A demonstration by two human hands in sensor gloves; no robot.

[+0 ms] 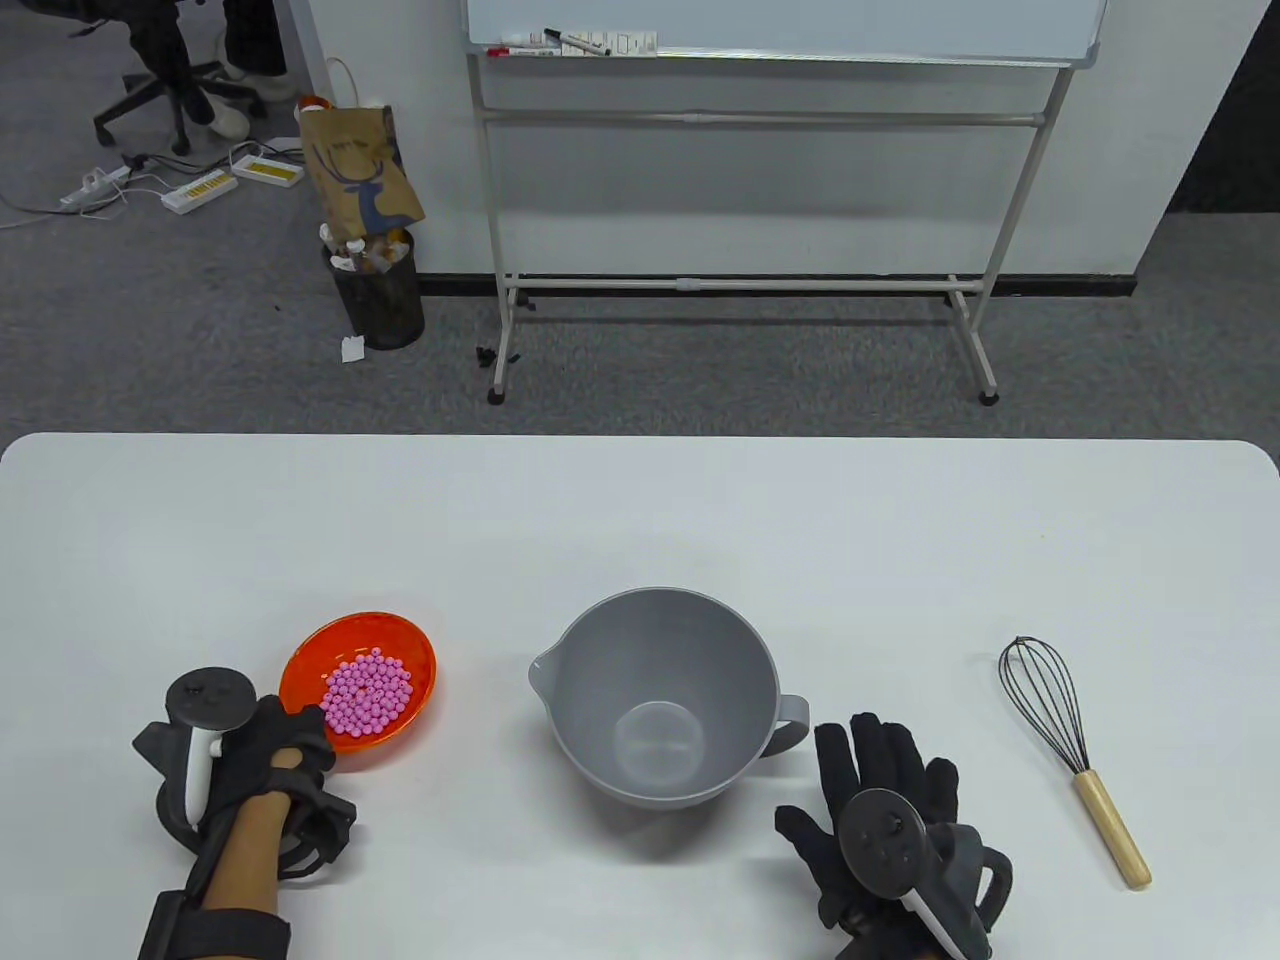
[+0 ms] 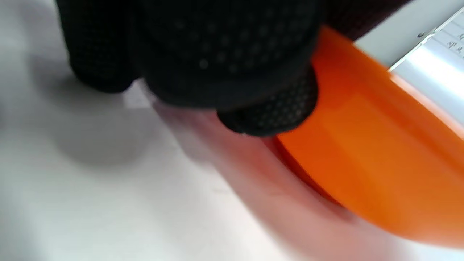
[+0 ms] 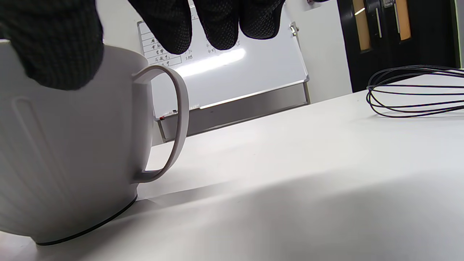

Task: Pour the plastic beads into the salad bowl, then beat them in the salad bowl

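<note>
An orange bowl holding several pink plastic beads sits at the front left of the white table. My left hand grips its near rim, thumb on the edge; the left wrist view shows curled fingers against the orange bowl. The grey salad bowl stands in the middle, with no beads in it, handle pointing right. My right hand lies open and flat just right of that handle. Its fingers hang beside the salad bowl. A whisk lies further right, its wires visible.
The white table stretches back behind the bowls. Beyond its far edge, on the floor, stand a whiteboard frame, a black waste bin and a paper bag.
</note>
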